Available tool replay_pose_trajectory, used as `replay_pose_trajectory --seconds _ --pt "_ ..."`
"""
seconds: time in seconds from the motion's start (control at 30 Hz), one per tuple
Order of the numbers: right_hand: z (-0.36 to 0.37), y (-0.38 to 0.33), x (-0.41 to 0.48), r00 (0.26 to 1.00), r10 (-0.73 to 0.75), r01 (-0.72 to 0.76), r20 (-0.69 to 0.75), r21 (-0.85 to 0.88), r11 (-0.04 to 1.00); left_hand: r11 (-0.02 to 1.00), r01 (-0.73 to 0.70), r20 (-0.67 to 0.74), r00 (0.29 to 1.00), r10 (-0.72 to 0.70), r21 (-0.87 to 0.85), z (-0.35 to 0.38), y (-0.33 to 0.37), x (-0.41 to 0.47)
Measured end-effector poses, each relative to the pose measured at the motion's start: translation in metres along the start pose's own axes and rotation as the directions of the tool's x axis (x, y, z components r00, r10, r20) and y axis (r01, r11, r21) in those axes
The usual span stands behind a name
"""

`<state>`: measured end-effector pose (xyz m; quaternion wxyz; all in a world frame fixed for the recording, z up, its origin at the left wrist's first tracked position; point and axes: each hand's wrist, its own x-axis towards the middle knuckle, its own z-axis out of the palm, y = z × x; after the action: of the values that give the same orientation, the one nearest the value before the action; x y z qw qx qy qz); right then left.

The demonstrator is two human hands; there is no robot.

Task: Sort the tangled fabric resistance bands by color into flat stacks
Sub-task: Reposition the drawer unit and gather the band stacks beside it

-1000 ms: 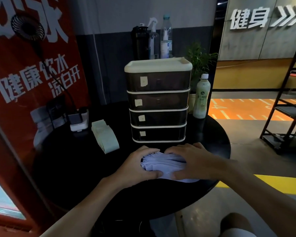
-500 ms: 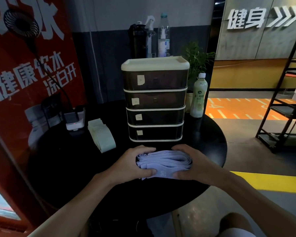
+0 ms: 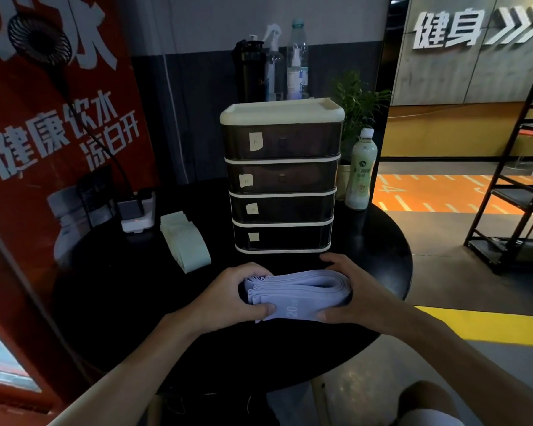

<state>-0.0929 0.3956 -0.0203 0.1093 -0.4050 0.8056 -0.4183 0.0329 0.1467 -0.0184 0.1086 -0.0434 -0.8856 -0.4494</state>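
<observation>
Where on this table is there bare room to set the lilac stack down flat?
Widest bare patch: the left front of the table, bordered by the green stack, the left hand and the rim. A narrower strip lies right of the drawer unit, between the bottle and the right hand. Crowded: the gap between drawer unit and lilac stack.

The lavender bands [image 3: 299, 292] lie stacked flat, the mint bands [image 3: 186, 244] stacked leftward.
</observation>
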Motion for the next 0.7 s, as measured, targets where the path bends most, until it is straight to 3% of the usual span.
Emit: replay_pose_trajectory --seconds 0.27,0.5,0.63,0.7 --pt "0.003 -0.005 0.006 0.999 0.04 -0.04 -0.022 -0.019 0.999 0.996 0.064 -0.01 0.998 -0.065 -0.056 -0.003 0.0 0.0" --pt "0.004 -0.009 0.007 0.996 0.068 -0.069 -0.065 -0.014 0.997 0.98 0.083 -0.118 0.987 -0.106 -0.183 0.003 -0.003 -0.002" --pt "0.003 -0.015 0.004 0.973 0.206 -0.172 -0.102 0.275 0.946 0.939 0.186 -0.211 0.945 -0.252 -0.288 0.002 0.005 0.001" --pt "0.004 -0.019 0.004 0.956 0.276 -0.227 -0.103 0.34 0.913 0.889 0.288 -0.196 0.907 -0.373 -0.357 0.002 0.014 0.003"
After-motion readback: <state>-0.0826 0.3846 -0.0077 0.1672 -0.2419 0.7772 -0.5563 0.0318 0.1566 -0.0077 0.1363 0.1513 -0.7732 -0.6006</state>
